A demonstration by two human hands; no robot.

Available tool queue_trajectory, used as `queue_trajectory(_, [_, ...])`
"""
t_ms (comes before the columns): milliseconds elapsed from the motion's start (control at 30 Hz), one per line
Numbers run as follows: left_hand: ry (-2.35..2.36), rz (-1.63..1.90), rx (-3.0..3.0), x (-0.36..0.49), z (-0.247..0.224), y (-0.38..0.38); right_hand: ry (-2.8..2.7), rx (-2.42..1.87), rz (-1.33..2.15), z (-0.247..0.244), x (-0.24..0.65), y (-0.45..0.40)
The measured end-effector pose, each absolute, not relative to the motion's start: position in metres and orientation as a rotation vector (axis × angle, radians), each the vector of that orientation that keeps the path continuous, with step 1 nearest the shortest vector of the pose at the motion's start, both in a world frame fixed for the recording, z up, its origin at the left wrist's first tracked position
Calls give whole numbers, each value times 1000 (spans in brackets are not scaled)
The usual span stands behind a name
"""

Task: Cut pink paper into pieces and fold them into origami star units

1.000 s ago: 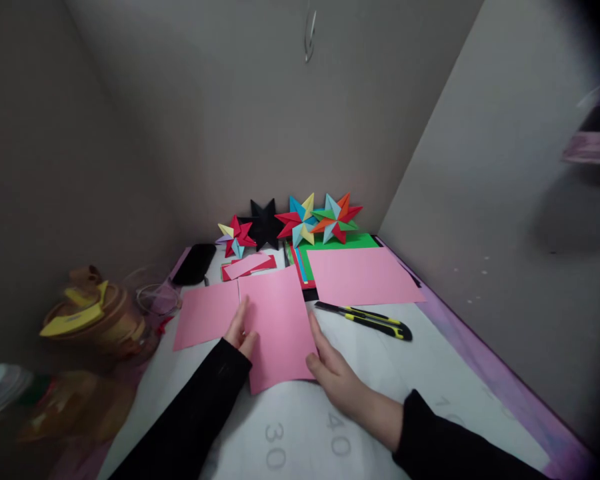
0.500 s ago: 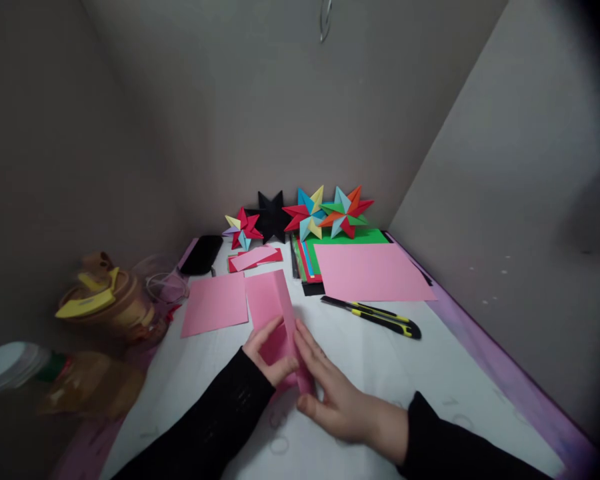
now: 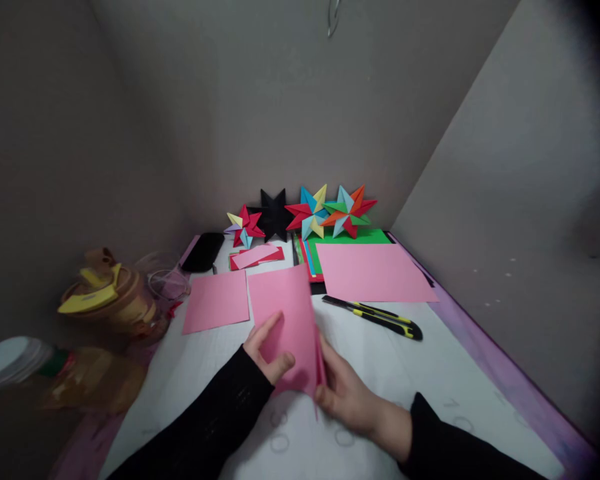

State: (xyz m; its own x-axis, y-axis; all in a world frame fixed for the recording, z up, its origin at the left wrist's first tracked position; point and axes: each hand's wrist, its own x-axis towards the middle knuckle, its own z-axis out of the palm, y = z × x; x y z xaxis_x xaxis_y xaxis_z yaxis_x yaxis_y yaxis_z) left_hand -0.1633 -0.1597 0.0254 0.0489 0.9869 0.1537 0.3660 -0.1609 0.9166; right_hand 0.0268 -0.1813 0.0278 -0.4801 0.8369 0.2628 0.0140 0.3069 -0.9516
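A sheet of pink paper (image 3: 285, 290) lies before me with its right side raised. My left hand (image 3: 266, 350) rests on the sheet's lower left part, thumb and fingers spread apart. At the right edge, my right hand (image 3: 347, 390) pinches the paper between thumb and fingers; some of its fingertips are hidden behind the sheet. A pink paper square (image 3: 216, 303) lies just left of the sheet. To the right of my hands sits a black and yellow utility knife (image 3: 380, 319) with its blade pointing left.
A large pink sheet (image 3: 375, 272) lies over a stack of coloured paper (image 3: 357, 236). Several folded paper stars (image 3: 313, 212) stand along the wall. Paper strips (image 3: 257, 256) and a black phone-like object (image 3: 203, 252) lie at the back left. Blurred containers (image 3: 110, 307) flank the white tabletop (image 3: 375, 367).
The right part of the pink paper has opened out to the right, from a narrow upright fold to a wider panel. My right hand has shifted right with that edge; my left stays put.
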Motion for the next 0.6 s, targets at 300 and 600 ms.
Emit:
queue_trajectory(300, [1297, 1088, 1460, -179, 28, -140, -1024, -1042, 1519, 15, 46, -147])
queue_trajectory(600, [1218, 1289, 1643, -175, 41, -157, -1297, -1102, 944, 33, 53, -151])
